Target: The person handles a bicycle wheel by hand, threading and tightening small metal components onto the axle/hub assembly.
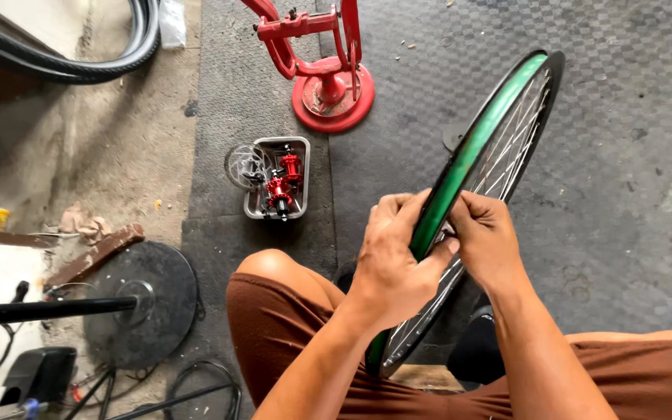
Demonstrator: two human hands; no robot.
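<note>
A black bicycle wheel rim (547, 84) with silver spokes stands upright between my knees, a green rim strip (482, 134) lining its inner channel. My left hand (390, 253) is closed around the near part of the rim, thumb pressing on the green strip. Opposite it, my right hand (488, 237) grips the same stretch of rim, fingers curled over the edge and touching the left hand's fingertips. The lower part of the wheel runs down behind my left forearm.
A grey tray (255, 187) with red hubs sits on the dark rubber mat ahead. A red stand (328, 85) stands beyond it. A black round base with a pole (149, 299) lies at left, tyres (103, 62) at top left, cables near my knee.
</note>
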